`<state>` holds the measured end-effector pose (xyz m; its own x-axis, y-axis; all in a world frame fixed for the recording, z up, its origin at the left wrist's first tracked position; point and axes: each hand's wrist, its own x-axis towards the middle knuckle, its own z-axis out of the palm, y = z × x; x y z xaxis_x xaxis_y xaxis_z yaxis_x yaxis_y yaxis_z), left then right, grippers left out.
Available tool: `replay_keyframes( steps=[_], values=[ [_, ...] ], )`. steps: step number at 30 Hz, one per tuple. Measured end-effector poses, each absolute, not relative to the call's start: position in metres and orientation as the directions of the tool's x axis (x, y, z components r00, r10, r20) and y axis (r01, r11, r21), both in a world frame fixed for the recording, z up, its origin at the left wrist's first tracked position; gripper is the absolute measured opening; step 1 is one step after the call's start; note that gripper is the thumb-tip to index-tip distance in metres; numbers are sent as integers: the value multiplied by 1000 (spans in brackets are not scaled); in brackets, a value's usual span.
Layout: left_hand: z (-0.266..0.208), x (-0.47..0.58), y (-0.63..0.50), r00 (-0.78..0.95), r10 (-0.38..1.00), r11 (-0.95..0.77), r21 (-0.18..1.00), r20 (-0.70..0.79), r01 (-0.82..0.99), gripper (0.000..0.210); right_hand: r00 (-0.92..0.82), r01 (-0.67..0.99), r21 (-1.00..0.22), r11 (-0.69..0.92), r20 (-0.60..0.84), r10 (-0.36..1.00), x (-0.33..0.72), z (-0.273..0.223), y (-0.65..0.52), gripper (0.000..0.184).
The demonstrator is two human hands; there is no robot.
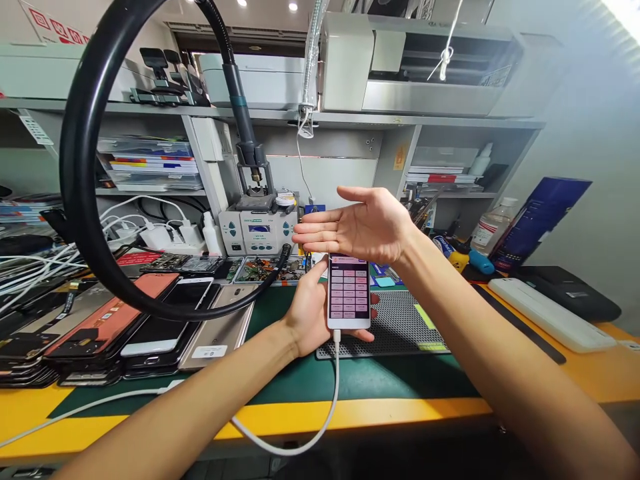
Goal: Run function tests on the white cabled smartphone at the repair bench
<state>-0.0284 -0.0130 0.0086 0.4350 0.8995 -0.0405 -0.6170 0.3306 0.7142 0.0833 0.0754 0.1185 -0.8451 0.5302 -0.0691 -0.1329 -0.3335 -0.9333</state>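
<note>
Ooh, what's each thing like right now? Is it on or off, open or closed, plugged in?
Phone, screen lit, plugged in
White cable, plugged into the phone's lower end
Left hand, wrapped around the phone
Right hand, open, holding nothing
White-edged phone, face up, screen dark
Hot-air handle, parked, pointing down
Clear bottle, cap on

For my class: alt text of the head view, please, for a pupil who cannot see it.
A person's left hand holds a white phone, its lit screen showing a grid of boxes, with a white cable plugged into its bottom end. The right hand, palm showing, is open near the phone's top end. Other phones lie on the bench to the left.
</note>
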Motion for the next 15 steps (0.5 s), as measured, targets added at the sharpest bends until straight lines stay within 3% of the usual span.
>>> replay_keyframes(
  steps=[10,15],
  values=[
    [10,-27,-14,420,905,330,725,-62,-605,70,-856,-130,-919,-372,-85,509,89,121,81,61],
    [10,-27,-15,408,909,334,728,-82,-598,70,-800,-246,-942,-228,65,596,93,121,91,65]
  ],
)
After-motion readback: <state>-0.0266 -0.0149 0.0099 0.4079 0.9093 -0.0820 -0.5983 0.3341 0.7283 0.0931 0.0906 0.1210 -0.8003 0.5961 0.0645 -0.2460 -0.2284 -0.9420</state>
